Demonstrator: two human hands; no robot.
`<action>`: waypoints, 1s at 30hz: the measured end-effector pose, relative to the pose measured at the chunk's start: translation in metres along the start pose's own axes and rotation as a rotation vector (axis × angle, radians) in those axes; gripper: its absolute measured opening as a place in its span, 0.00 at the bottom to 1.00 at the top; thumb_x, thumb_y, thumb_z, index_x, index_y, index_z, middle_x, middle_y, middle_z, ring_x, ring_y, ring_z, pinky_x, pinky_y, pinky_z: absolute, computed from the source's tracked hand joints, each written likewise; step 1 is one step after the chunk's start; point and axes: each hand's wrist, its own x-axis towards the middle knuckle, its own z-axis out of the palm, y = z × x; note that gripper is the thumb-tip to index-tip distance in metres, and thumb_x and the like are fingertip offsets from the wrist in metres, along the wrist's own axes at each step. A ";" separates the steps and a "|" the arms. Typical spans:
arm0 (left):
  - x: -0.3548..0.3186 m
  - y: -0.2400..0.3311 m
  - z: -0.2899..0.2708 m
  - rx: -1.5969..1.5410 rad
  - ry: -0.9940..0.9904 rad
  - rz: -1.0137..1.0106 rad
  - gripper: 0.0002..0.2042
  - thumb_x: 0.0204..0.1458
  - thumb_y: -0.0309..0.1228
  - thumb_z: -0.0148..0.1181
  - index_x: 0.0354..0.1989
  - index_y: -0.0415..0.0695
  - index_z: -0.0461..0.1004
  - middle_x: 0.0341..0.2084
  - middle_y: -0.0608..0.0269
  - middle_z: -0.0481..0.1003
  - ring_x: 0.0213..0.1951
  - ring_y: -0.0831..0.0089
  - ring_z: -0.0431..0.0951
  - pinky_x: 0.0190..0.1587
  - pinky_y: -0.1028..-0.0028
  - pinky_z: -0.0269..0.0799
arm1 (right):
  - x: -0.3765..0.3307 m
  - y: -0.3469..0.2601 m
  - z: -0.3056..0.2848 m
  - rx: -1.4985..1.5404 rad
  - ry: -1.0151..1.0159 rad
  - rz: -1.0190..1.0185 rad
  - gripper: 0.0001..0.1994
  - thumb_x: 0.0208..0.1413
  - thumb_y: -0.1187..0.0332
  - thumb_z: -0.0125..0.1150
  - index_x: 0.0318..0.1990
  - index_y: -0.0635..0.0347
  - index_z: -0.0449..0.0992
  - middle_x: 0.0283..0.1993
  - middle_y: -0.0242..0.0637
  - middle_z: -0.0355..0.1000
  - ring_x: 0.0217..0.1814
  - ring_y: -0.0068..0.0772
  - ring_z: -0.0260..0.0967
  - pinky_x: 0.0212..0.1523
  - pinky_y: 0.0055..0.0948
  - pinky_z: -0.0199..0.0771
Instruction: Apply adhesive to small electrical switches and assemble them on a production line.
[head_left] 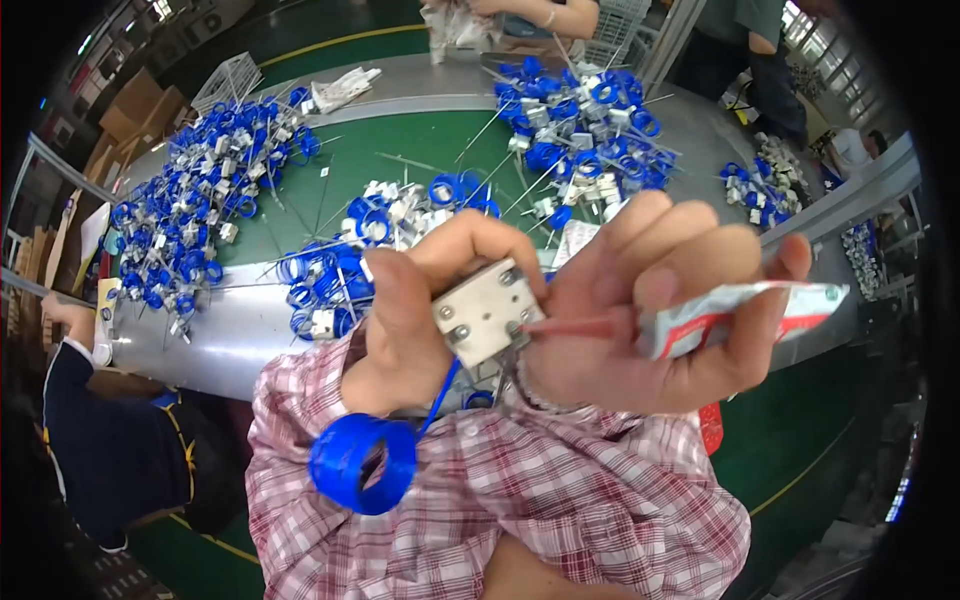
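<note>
My left hand (395,330) pinches a white, squarish ceramic-looking block (478,330) with metal screws or terminals set in its face. A blue wire runs down from the block to a blue coil (340,465), which hangs in front of my checked shirt. In my right hand (610,370) is a squeeze tube (735,305), silver-white and red, with my fingers closed round it. Its long red nozzle (585,327) points left, and the tip is at the block's lower right terminal. Whether anything comes out of the tip cannot be made out.
Piles of similar blue coils with white blocks and thin rods lie at the left (190,210), the middle (405,210) and the back right (580,130) of the metal-edged green table (345,150). A white cloth (345,90) lies at the back. Other people work at the left, back and right.
</note>
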 end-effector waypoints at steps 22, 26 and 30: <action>0.007 0.004 0.010 -0.080 0.027 -0.109 0.41 0.43 0.68 0.16 0.26 0.39 0.66 0.20 0.63 0.69 0.23 0.77 0.69 0.27 0.81 0.63 | -0.003 -0.003 -0.009 -0.131 -0.062 -0.061 0.19 0.54 0.65 0.35 0.50 0.69 0.56 0.14 0.33 0.54 0.12 0.20 0.41 0.13 0.21 0.42; 0.008 0.001 0.000 0.009 -0.105 -0.149 0.45 0.41 0.69 0.12 0.32 0.38 0.68 0.25 0.62 0.71 0.29 0.78 0.69 0.33 0.80 0.63 | -0.005 -0.001 -0.008 -0.186 -0.049 -0.095 0.19 0.54 0.65 0.35 0.50 0.70 0.56 0.14 0.33 0.55 0.11 0.20 0.41 0.13 0.21 0.42; 0.007 0.000 -0.002 0.010 -0.104 -0.142 0.45 0.42 0.68 0.11 0.32 0.38 0.68 0.25 0.61 0.71 0.29 0.77 0.70 0.33 0.80 0.63 | -0.006 -0.001 -0.011 -0.159 -0.084 -0.083 0.19 0.54 0.65 0.35 0.50 0.70 0.55 0.14 0.33 0.55 0.11 0.20 0.41 0.12 0.21 0.41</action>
